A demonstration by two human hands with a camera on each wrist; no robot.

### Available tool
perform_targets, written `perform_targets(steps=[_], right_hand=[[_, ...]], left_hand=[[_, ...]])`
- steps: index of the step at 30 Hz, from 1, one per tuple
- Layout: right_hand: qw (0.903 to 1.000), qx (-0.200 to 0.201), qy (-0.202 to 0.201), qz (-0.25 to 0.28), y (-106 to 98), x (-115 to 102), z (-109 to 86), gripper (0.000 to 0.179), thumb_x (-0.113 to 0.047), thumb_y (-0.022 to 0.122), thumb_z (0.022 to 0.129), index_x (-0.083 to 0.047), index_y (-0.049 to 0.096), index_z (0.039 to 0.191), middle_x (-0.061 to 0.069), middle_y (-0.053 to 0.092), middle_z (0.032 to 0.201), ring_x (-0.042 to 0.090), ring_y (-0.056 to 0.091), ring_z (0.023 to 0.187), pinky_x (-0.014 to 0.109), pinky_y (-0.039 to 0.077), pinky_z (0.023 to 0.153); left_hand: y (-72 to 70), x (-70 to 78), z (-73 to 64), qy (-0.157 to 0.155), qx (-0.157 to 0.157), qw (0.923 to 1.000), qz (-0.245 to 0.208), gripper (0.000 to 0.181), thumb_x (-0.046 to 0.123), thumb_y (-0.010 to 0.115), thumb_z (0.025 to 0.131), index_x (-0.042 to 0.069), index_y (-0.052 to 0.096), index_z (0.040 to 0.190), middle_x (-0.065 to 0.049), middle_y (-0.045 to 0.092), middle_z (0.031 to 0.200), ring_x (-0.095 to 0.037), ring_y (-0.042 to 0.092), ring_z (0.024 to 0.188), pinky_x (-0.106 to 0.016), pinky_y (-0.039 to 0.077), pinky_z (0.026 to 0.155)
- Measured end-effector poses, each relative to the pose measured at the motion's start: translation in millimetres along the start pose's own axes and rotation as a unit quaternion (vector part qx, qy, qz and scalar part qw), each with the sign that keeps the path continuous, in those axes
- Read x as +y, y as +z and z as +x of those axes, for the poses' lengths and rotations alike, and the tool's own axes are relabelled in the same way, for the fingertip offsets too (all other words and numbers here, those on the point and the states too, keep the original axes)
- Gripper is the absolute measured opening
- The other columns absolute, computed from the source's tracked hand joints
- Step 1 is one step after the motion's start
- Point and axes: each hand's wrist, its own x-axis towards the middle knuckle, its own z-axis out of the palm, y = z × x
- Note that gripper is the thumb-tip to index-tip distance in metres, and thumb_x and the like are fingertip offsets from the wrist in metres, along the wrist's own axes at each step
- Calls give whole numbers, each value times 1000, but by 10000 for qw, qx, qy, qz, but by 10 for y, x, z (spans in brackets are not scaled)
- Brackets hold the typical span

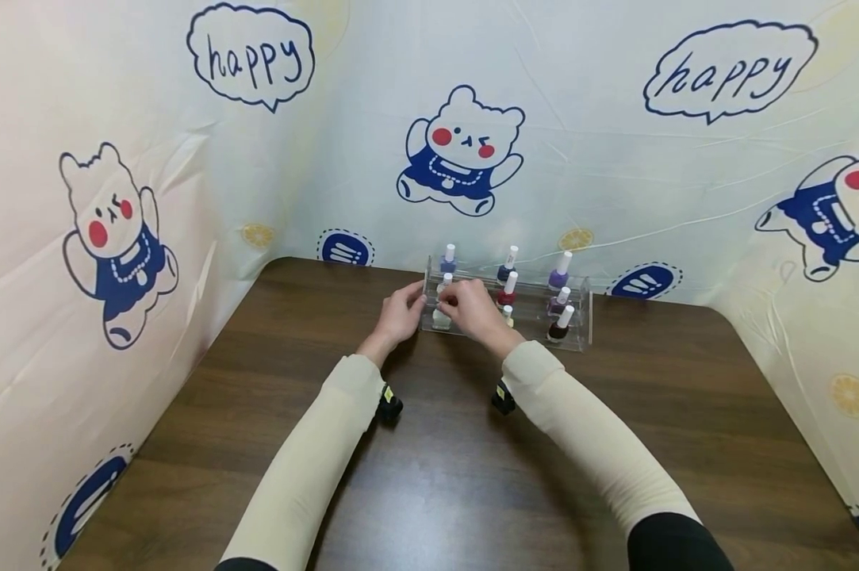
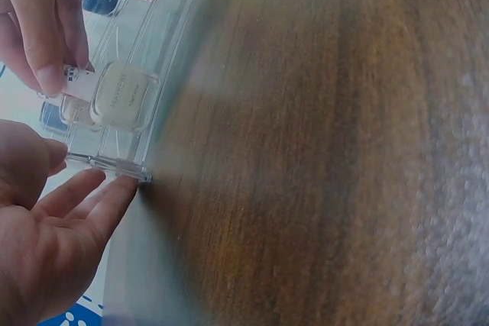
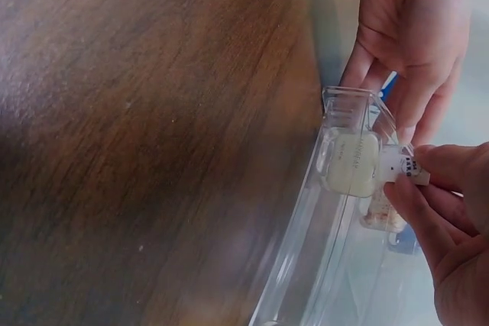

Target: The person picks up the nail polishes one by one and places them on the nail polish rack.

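Observation:
A clear acrylic stepped rack (image 1: 587, 317) stands at the back of the table. My right hand (image 1: 475, 309) pinches the white cap (image 3: 399, 164) of a cream nail polish bottle (image 3: 351, 162) between thumb and fingers. This bottle is at the rack's front step, by its left end; I cannot tell whether its base bears on the step. My left hand (image 1: 399, 313) is at that same end, its extended fingers (image 2: 114, 202) touching the outside of the side panel. Behind the cream bottle are a pale glittery bottle (image 3: 382, 215) and a blue one (image 1: 448, 260).
More polish bottles stand on the rack: a red one (image 1: 506, 296), a dark blue one (image 1: 504, 272), a purple one (image 1: 558, 277) and a black one (image 1: 557, 330) among them. The brown wooden table (image 1: 429, 476) extends in front. A printed cloth (image 1: 579, 174) hangs behind it.

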Motion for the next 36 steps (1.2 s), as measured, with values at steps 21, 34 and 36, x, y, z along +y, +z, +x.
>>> perform_targets(steps=[21, 34, 36], right_hand=[[9996, -36, 118, 237, -176, 5, -110, 21, -8, 73, 95, 1, 74, 114, 14, 75, 111, 24, 73, 99, 37, 60, 88], [9967, -654, -221, -416, -271, 13, -426, 38, -16, 76, 94, -3, 68, 129, 14, 67, 127, 29, 66, 114, 44, 55, 99], [9957, -733, -217, -516, -274, 20, -480, 39, -18, 75, 95, -4, 68, 130, 13, 66, 129, 28, 66, 115, 44, 55, 100]], left_hand=[[32, -3, 28, -7, -89, 9999, 51, 44, 20, 50, 109, 17, 49, 153, -14, 60, 143, -29, 56, 133, -43, 43, 113], [-83, -68, 58, 93, -221, 9989, 411, 46, 18, 51, 108, 7, 47, 153, -18, 57, 146, -33, 53, 136, -46, 41, 115], [-104, -75, 53, 168, -260, 9981, 538, 46, 19, 51, 108, 6, 47, 152, -18, 57, 146, -33, 53, 135, -47, 41, 115]])
